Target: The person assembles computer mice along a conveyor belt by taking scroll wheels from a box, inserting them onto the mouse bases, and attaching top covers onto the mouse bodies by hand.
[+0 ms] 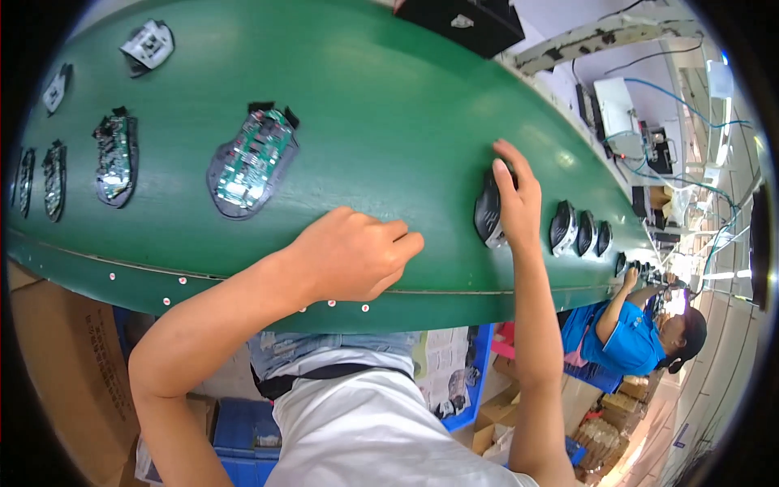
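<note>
**Across a green surface, a right hand meets a black cover**

A worker's left hand (pixel 357 252) is poised just inside the near edge of the green surface (pixel 389 122), fingers curled into a loose fist; nothing shows poking out of it, though the inside of the palm is hidden. To its right, and slightly farther from that edge, the black cover (pixel 487 213) lies well apart from the fist, its long axis running crosswise, from the near edge toward the far one. The right hand (pixel 522 199) is the nearer of the two, cupped and partly open against the cover's right side, thumb and fingers bent toward its far end; whether they have a firm grip cannot be told.

The count, from the left: four circuit boards (pixel 256 154) in grey shells (pixel 216 180) form a row along the near edge, with a possible fifth at the leftmost rim of view. Two white-and-grey pieces (pixel 148 46) lie beyond them. One black box (pixel 462 20) stands at the far edge. Right of the hand, three more dark covers (pixel 563 227) line up, with others past them too small to number. One co-worker in a blue shirt (pixel 629 341) is at the near edge's right end.
</note>
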Available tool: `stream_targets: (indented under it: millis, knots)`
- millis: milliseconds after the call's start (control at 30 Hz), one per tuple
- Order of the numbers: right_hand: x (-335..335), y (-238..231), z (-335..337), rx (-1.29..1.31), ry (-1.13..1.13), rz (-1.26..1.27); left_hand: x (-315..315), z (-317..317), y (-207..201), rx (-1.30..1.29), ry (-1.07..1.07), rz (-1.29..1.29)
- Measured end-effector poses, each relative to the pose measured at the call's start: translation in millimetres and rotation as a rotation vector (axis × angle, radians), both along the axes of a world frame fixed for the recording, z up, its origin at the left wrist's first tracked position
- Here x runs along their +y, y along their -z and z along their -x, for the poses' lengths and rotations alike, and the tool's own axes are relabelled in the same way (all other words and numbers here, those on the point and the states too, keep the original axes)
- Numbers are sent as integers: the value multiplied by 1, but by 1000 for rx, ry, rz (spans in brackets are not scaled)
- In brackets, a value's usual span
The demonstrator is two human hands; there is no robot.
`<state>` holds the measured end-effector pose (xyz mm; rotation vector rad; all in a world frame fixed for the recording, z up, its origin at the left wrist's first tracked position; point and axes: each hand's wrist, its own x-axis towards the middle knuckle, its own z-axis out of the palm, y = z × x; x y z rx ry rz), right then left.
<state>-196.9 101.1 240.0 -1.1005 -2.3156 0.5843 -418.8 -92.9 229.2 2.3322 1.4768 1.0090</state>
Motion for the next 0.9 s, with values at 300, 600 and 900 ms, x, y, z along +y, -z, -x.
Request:
stream_targets:
  millis: [300, 600, 900]
  knots:
    - [-18, -22, 6, -63, -253, -100, -3, 19, -12, -17, -62, 57]
    - [-5, -42, 18, 227, -64, -424, 19, 44, -19, -1204, 44, 436]
    - [-107, -58, 130, 194, -639, -213, 9, 32, -28, -1371, -72, 307]
